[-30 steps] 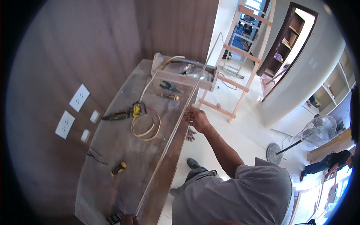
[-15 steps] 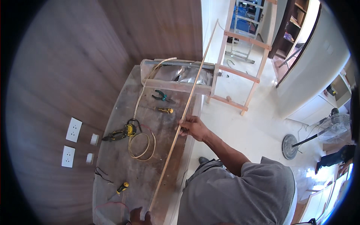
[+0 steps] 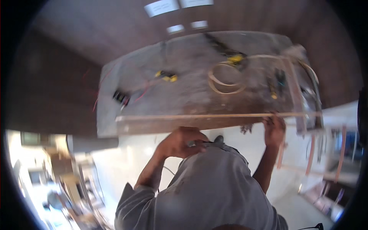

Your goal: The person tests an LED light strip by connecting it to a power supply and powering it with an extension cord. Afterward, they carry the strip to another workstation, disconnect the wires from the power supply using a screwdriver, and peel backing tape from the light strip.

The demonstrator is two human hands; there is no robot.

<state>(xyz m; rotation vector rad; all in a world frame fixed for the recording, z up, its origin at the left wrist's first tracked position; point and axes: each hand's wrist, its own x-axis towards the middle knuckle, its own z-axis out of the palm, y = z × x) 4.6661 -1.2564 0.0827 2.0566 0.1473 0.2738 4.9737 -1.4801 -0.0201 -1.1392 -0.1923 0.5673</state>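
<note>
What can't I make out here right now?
In the head view:
Left bare hand: curled fingers hide whether it holds anything.
Right bare hand: blur hides how its fingers meet the long pale strip.
Black-and-yellow tool left of the pale coil: too blurred to identify.
Right rectangular white wall plate: cut off by the upper edge.

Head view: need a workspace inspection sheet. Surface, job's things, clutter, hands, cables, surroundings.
Surface: brown worktop, pale smudges; picture blurred.
Job's things: long thin strip running along the near edge; contact with the top unclear.
Clutter: pale coil, yellow-and-black tool beside it, teal-handled tool, dark block, open box at the right end.
Hands: right hand at the strip, grip unclear; left hand off it, before the grey shirt.
Cables: thin red wire, left part.
Surroundings: brown wall, white wall plates, pale floor, wooden frame right.
</note>
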